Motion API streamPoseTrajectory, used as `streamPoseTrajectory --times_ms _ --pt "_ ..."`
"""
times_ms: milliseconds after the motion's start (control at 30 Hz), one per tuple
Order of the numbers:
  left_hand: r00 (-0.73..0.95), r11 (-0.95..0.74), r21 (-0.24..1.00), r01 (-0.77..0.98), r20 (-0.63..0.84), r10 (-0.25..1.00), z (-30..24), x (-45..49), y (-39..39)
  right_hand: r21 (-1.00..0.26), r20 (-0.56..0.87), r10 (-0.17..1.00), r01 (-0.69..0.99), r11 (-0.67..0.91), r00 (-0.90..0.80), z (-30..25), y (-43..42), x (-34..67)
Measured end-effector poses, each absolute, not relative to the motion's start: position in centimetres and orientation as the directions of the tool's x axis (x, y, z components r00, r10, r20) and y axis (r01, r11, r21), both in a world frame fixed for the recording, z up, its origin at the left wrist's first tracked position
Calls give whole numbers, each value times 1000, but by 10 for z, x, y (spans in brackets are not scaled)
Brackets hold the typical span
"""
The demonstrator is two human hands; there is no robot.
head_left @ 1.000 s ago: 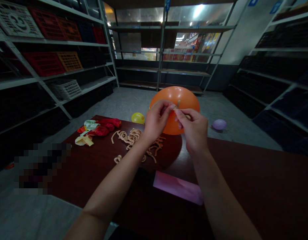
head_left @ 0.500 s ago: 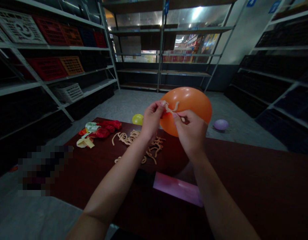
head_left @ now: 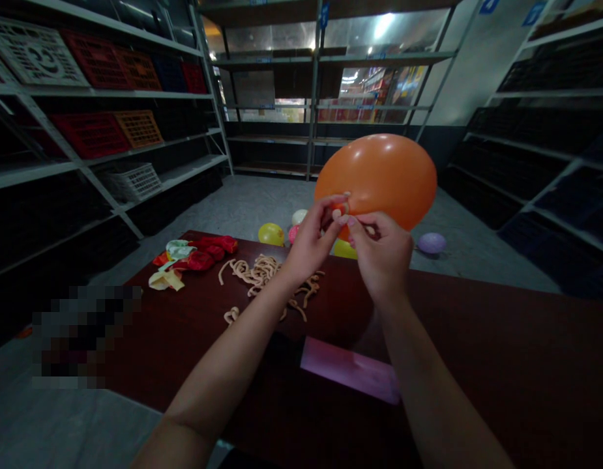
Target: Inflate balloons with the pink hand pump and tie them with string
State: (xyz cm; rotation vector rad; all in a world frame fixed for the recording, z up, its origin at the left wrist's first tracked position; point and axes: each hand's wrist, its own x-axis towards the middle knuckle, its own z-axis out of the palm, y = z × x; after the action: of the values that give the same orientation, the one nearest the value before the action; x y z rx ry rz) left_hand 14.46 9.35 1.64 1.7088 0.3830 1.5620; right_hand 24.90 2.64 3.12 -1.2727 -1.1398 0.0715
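Observation:
An inflated orange balloon point(head_left: 379, 176) floats above the far edge of a dark red-brown table point(head_left: 477, 352). My left hand point(head_left: 311, 244) and my right hand point(head_left: 382, 257) meet under it, both pinched on the balloon's neck, where a pale rubber band point(head_left: 341, 210) shows between the fingertips. On the table behind my left hand lies a loose heap of pale rubber bands point(head_left: 262, 273). Left of that sits a small pile of flat, uninflated balloons point(head_left: 193, 254), red, green and yellow.
A pink sheet point(head_left: 350, 368) lies on the table near me. Small inflated balloons rest on the floor beyond the table: yellow point(head_left: 270, 233), purple point(head_left: 431, 242), and others partly hidden. Metal shelving with plastic crates point(head_left: 90, 127) lines the left, back and right walls.
The orange balloon has risen and shifted right while both hands kept working at its neck. More small balloons on the floor have come into sight under it.

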Motion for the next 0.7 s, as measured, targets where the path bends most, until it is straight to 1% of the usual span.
streamPoseTrajectory --times_ms 100,200,300,400,567,700 --pt "162 -737 661 -139 750 642 18 138 95 -800 590 644 460 385 488 28 28 247" --pt "69 -725 681 -106 732 678 18 134 98 -799 587 667 462 386 458 27 28 242" --pt "20 -639 748 -179 652 758 17 135 103 -777 600 678 512 367 424 25 27 238" --pt "24 -538 798 -272 564 825 16 136 106 -761 603 687 550 343 406 24 27 234" --pt "13 -392 821 -415 436 900 16 136 109 -757 604 701 549 355 380 20 26 229" --pt "28 -285 831 -477 338 941 17 133 110 -759 604 702 541 363 378 17 26 227"
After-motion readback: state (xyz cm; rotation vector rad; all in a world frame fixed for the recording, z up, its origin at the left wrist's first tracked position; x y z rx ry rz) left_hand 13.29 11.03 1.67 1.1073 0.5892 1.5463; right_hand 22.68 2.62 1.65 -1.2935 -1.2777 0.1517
